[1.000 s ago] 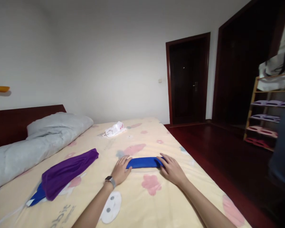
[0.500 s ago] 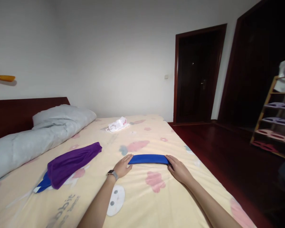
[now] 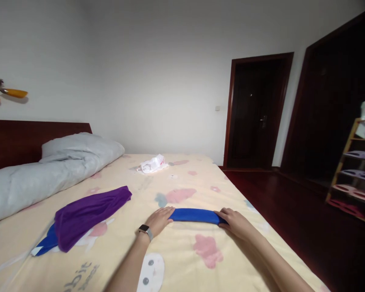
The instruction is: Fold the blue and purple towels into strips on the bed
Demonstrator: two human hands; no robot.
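Note:
A narrow blue folded cloth (image 3: 196, 215) lies across the bed between my two hands. My left hand (image 3: 160, 221), with a watch on its wrist, is closed on the strip's left end. At its right end, my right hand (image 3: 234, 222) has its fingers wrapped round the edge. Left of my left arm, a purple cloth (image 3: 89, 215) lies spread out, with another blue cloth (image 3: 48, 240) showing from under its lower left end. A small white tag sits on that blue cloth's corner.
The bed (image 3: 182, 255) has a patterned cream sheet. Farther back lies a crumpled white plastic bag (image 3: 153, 164). A grey quilt (image 3: 67, 164) is heaped by the dark headboard (image 3: 33, 140). A shoe rack (image 3: 342, 164) stands right of the bed, near a dark door (image 3: 255, 113).
The view has tilted and shifted slightly, so the scene sits lower. My fingers have closed further over the blue strip's ends, the right ones most clearly.

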